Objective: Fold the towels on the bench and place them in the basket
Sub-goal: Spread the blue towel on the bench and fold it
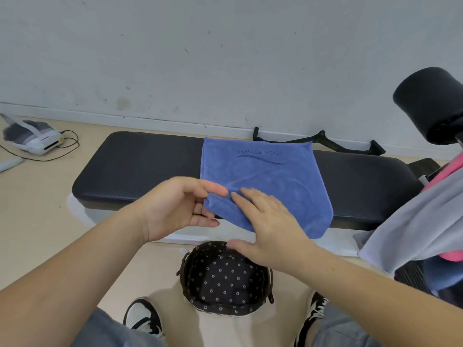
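Fingers, L: left hand (179, 209) has thumb on top and fingers (208, 222) under the near-left corner of the blue towel (265, 181), pinched shut on the cloth.
Fingers, R: right hand (270, 231) lies palm-down on the towel's near edge, fingers (246, 199) straight and close together, thumb out to the side; not gripping, just pressing flat.
Blue towel: folded, lying across the black bench (140, 169) approx mid-length, near edge hanging over the front of the pad; upside-down print reads "YOGA FITNESS" w/ a wave line under it.
Bench: padded, runs left-right in front of the wall.
Basket (225, 279): dark, dotted fabric lining, on the floor between the person's shoes, just below the hands; nothing visible inside.
Other towels: grey towel (416, 221) draped at the right end of the bench, w/ a pink towel (448, 171) showing behind and under it.
Right bkgd: black foam roller pad (431, 101) above the towels.
Left bkgd: white device (32, 139) w/ a cable on the floor by the wall.
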Motion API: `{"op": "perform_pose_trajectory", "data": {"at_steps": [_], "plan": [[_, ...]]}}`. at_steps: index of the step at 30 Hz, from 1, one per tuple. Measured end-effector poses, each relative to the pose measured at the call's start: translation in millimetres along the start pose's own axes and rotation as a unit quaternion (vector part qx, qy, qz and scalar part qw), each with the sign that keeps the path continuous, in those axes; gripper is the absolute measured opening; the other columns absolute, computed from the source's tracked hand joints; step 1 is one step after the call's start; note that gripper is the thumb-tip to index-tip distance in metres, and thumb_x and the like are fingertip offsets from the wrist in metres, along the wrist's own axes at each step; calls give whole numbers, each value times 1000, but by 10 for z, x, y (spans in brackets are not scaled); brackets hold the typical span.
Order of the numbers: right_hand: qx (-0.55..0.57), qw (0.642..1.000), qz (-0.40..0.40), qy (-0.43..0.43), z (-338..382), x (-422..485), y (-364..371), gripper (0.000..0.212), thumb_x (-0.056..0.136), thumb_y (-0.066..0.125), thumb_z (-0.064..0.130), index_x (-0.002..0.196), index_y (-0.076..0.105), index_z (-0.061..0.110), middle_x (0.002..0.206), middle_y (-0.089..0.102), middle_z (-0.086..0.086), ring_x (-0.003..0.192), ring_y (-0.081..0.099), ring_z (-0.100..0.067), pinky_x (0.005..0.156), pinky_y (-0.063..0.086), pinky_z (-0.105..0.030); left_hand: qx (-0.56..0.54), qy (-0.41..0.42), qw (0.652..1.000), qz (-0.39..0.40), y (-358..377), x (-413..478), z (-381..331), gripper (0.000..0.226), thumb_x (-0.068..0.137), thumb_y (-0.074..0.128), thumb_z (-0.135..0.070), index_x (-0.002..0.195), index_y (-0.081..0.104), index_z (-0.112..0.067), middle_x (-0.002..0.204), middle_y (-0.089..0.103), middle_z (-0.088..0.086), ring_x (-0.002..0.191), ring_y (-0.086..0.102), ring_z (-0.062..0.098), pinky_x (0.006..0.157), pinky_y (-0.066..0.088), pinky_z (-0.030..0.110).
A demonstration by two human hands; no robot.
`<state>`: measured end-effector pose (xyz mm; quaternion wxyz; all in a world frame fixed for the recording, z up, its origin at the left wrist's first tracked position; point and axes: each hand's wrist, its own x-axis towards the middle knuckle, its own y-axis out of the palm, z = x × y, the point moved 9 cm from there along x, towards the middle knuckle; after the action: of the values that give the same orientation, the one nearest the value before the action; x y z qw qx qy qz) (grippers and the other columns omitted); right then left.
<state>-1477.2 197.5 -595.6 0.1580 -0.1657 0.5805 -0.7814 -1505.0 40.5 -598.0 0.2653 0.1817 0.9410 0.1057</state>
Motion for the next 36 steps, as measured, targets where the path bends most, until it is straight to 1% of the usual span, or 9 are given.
{"op": "perform_pose_trajectory", "data": {"at_steps": [2,5,11,15,20,25,28,31,36], "plan": [[-13,998,-67,-11,-20,8,-30,66,85,66,39,146,52,18,140,56,0,124,58,-26,96,53,-45,-24,22,998,46,98,-36,-66,54,72,49,2,121,71,1,118,70,25,104,67,37,90,60,48],[-32,994,-104,15,-140,42,-184,49,79,61,11,128,62,19,115,60,1,96,61,-26,63,42,-30,68,113,991,-18,49,-59,-196,47,84,55,20,121,69,-5,116,75,18,113,71,35,93,61,38],[-74,986,-131,73,-415,-49,-376,36,63,66,-1,94,66,18,86,57,3,73,57,-24,50,23,-26,339,238,882,-227,-145,-251,-442,19,86,77,-6,89,72,-24,95,72,1,79,67,13,65,57,27],[-91,982,-105,130,-652,-168,-489,24,72,61,5,91,64,20,85,51,5,78,53,-22,49,31,-28,408,293,828,-251,-63,-346,-590,16,85,79,-16,78,69,-25,110,57,-11,96,59,1,73,47,17],[-57,971,-59,226,-1039,-440,-740,23,75,52,7,83,64,24,84,61,3,82,54,-21,60,41,-29,402,254,861,-182,-8,-313,-514,25,87,74,-3,69,58,-9,110,74,-16,114,62,-6,93,47,26],[99,972,-39,212,-1284,-591,-761,19,64,45,10,65,64,15,67,62,-5,66,53,-24,53,44,-36,373,213,895,-118,91,-266,-423,27,88,70,-13,75,52,2,70,54,11,69,51,17,71,39,36],[214,956,-19,199,-1314,-606,-749,36,63,41,12,77,71,-1,89,71,-19,100,69,-29,75,59,-46,322,217,914,-112,146,-295,-446,26,86,60,-24,70,51,-5,68,44,4,66,40,15,67,30,33],[296,929,13,222,-1315,-600,-792,18,63,45,10,63,45,-9,60,48,-22,56,46,-34,55,31,-31,273,193,936,-114,139,-289,-403,43,99,52,-11,59,65,-23,64,59,-10,61,55,5,67,43,25],[421,862,8,281,-1464,-545,-773,28,66,51,9,71,25,1,76,20,-17,73,17,-30,65,17,-40,153,183,959,-155,-44,-240,-434,21,89,58,-18,88,78,-12,92,76,10,91,68,25,90,48,45]]}}
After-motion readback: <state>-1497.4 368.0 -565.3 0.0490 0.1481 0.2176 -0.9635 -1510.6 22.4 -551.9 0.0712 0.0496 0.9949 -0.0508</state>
